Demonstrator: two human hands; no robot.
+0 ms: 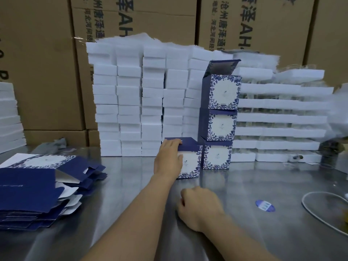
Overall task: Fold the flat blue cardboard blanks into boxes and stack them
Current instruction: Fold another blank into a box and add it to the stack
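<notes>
Reading sideways on the brown corrugated cartons (165, 21) at the back: large black "唐泽AH", with smaller lines starting "沧州唐泽通" and "河北河间". Print on the blue boxes too small to read.

Pressing the left hand (169, 159) on the matte dark-blue lid of a folded box (190, 163) on the brushed-steel tabletop (244, 185), fingers laid straight over the top, gripping nothing. Resting the right hand (199, 208) on the steel nearer the camera, fingers clenched under, empty.

Standing just right of that box: stack of three boxes (219, 121), cube-shaped, white fronts framed in a blue leaf pattern, top one's lid flap up. Lying far left: loose pile of flat blanks (28, 194), too many to count. Behind: columns of white foam blocks (131, 100). Lying at right: one round blue sticker (265, 205), one white cable (303, 203).
</notes>
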